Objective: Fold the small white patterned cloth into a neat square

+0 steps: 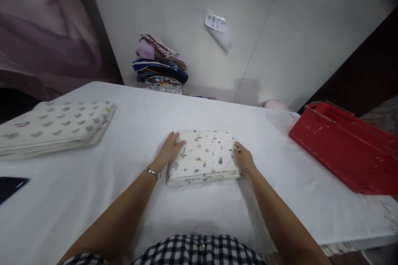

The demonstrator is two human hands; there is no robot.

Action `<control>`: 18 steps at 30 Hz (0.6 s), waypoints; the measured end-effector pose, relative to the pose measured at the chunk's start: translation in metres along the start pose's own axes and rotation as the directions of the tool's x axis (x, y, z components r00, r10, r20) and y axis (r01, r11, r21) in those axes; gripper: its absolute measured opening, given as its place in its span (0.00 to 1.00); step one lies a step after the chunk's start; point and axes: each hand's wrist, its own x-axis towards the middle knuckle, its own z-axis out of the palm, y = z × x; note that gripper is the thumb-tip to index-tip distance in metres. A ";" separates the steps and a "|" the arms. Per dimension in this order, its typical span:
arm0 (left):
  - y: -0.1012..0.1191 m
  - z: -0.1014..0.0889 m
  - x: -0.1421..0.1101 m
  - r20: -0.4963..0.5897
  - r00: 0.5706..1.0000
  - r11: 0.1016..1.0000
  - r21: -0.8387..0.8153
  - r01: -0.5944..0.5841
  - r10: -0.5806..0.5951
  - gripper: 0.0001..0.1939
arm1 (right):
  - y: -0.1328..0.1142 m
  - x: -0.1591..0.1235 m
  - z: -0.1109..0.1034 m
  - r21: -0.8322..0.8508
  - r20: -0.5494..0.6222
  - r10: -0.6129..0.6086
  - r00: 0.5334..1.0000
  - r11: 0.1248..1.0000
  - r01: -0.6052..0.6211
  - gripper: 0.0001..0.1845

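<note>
A folded white cloth (203, 153) with small plant and animal prints lies in front of me, its layered edge facing my body. My left hand (168, 149) grips its left side, thumb on top and fingers along the far left corner. On the opposite side, my right hand (244, 158) is closed around the right edge, the fingers partly hidden from view. The cloth rests flat on the white-covered table (199, 211), between both hands.
At the left lies a larger folded cloth (62, 122) with grey prints, near a dark flat object (10, 186). A red plastic basket (348, 149) stands at the right. Behind the table are a stack of folded fabrics (161, 66) and a wall with a paper note (215, 22).
</note>
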 end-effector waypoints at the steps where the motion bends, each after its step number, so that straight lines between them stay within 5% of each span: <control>1: 0.002 -0.002 -0.008 0.019 1.000 0.999 0.028 -0.022 0.021 0.29 | 0.004 -0.010 -0.001 0.026 -0.003 0.009 1.000 1.000 -0.009 0.26; 5: 0.006 -0.006 -0.047 0.085 0.986 0.980 0.126 -0.156 0.146 0.28 | 0.017 -0.045 -0.005 0.156 -0.022 0.004 1.000 0.988 0.000 0.27; 8: 0.007 -0.010 -0.068 0.099 0.987 0.983 0.120 -0.139 0.127 0.27 | 0.020 -0.059 -0.007 0.182 -0.058 -0.037 0.998 0.982 0.047 0.26; 12: 0.019 -0.017 -0.085 -0.025 0.993 0.993 0.025 -0.115 0.116 0.25 | 0.025 -0.065 -0.010 0.121 -0.120 -0.161 0.980 0.977 0.175 0.22; 18: 0.064 -0.047 -0.117 -0.212 0.929 0.928 -0.159 -0.338 0.302 0.17 | -0.002 -0.080 -0.036 0.158 -0.157 -0.232 0.960 0.954 0.256 0.19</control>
